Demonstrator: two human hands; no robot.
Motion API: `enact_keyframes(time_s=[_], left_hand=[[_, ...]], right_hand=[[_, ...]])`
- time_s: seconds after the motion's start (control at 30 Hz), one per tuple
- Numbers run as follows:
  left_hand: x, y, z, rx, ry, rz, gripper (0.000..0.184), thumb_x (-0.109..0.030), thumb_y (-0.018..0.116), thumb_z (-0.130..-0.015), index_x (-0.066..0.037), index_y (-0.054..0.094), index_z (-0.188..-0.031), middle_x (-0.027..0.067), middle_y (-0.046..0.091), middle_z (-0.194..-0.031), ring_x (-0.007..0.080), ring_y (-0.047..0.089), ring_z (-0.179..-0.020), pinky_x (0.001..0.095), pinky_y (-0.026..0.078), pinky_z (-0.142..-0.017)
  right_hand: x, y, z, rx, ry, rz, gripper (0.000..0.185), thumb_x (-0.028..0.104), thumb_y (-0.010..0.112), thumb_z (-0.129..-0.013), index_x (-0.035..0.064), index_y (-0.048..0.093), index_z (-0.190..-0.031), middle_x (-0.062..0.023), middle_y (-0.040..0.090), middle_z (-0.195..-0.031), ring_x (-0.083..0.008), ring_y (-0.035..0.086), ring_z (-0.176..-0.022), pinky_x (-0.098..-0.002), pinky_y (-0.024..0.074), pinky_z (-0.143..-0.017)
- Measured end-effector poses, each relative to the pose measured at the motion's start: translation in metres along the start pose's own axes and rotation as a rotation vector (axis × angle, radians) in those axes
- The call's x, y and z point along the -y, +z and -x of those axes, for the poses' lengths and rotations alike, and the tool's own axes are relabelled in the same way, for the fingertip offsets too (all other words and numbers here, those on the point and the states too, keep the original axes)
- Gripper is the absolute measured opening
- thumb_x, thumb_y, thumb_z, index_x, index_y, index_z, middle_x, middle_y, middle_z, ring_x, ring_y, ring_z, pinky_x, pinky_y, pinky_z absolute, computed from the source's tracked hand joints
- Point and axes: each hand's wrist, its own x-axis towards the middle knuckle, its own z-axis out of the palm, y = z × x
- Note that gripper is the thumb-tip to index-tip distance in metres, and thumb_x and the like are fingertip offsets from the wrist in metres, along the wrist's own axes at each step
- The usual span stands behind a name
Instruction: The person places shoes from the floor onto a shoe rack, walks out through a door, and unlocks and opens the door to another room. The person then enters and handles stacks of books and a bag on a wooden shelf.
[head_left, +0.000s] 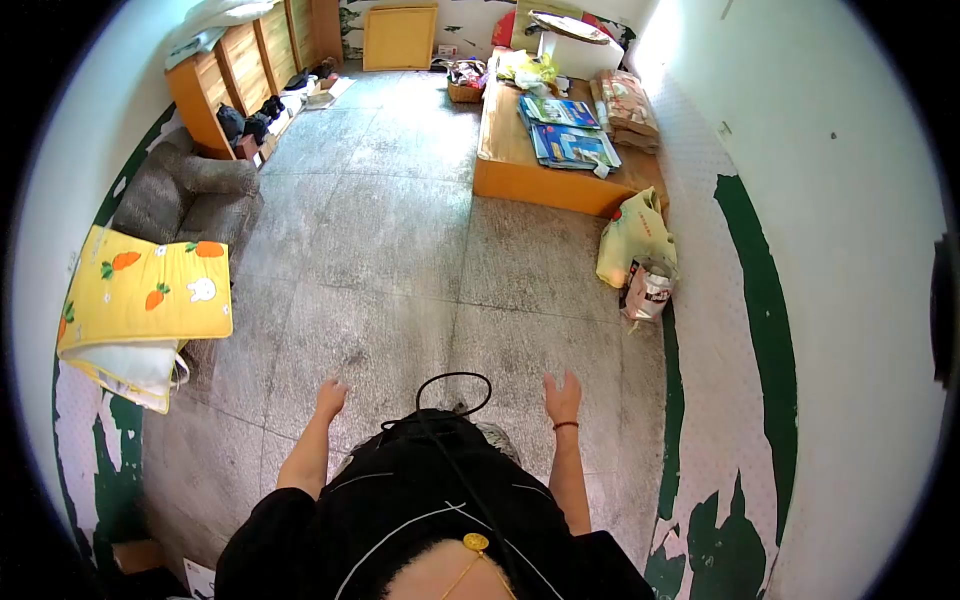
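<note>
My left hand (331,397) is held out over the tiled floor (390,245), with nothing in it and its fingers seen end-on, loosely apart. On the other side, my right hand (563,398) is also bare of any object, thumb and fingers spread, a dark band (566,425) around its wrist. Neither hand touches anything. Between them a black cable (455,375) loops in front of my black shirt (430,490). Nearest to my left hand, though well apart from it, is a yellow carrot-print mat (150,290) draped over a grey armchair (190,190).
Ahead on the right, a wooden platform (545,190) bears blue printed packs (570,140) and a brown bundle (628,105). A yellow-green bag (635,240) and a pinkish sack (648,290) stand by the right wall. Wooden shelving (245,75) lines the far left; a basket (465,92) sits beyond.
</note>
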Motion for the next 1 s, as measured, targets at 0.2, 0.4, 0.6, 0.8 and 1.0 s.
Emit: enact_keyframes(time_s=[0.2,0.4,0.6,0.8,1.0], left_hand=[[0.039,-0.023,-0.041,-0.111,-0.831,0.580,0.041,-0.029,0.056,-0.076,-0.002,0.049,-0.106,0.0129,0.052,-0.078,0.0280,0.052,-0.068,0.0475,0.046,-0.061],[0.041,-0.033,-0.116,-0.139,-1.024,0.565,0.046,-0.030,0.054,-0.077,-0.006,0.042,-0.115,0.0172,0.050,-0.097,0.0359,0.052,-0.080,0.0487,0.046,-0.062],[0.002,-0.033,-0.304,-0.014,-0.876,0.646,0.045,-0.032,0.054,-0.078,-0.004,0.044,-0.112,0.0178,0.051,-0.096,0.0357,0.053,-0.079,0.0467,0.047,-0.060],[-0.146,-0.019,-0.548,0.061,-0.598,0.527,0.036,-0.032,0.057,-0.079,-0.001,0.055,-0.096,0.0074,0.051,-0.067,0.0176,0.048,-0.052,0.0284,0.041,-0.041],[-0.348,0.020,-0.685,0.327,-0.228,0.526,0.043,-0.034,0.056,-0.081,-0.005,0.052,-0.113,0.0071,0.056,-0.095,0.0174,0.056,-0.078,0.0310,0.049,-0.060]], right_hand=[[0.074,0.019,-0.149,0.038,-0.070,-0.053,0.066,0.044,0.055,-0.079,-0.0082,0.044,-0.118,-0.0282,0.044,-0.121,-0.0392,0.039,-0.115,-0.0427,0.0293,-0.098],[0.122,0.082,-0.243,0.067,-0.074,-0.094,0.066,0.045,0.054,-0.080,-0.0079,0.043,-0.119,-0.0264,0.044,-0.121,-0.0398,0.037,-0.115,-0.0446,0.0285,-0.098],[0.167,0.144,-0.352,0.025,-0.063,-0.030,0.065,0.043,0.056,-0.079,-0.0079,0.044,-0.118,-0.0268,0.044,-0.121,-0.0401,0.039,-0.113,-0.0448,0.0290,-0.097],[0.245,0.163,-0.461,-0.103,-0.096,-0.019,0.064,0.041,0.057,-0.079,-0.0073,0.044,-0.118,-0.0270,0.044,-0.121,-0.0409,0.039,-0.113,-0.0460,0.0290,-0.097],[0.262,0.185,-0.546,-0.139,-0.075,0.001,0.063,0.041,0.056,-0.080,-0.0079,0.044,-0.118,-0.0273,0.044,-0.120,-0.0414,0.039,-0.113,-0.0459,0.0292,-0.097]])
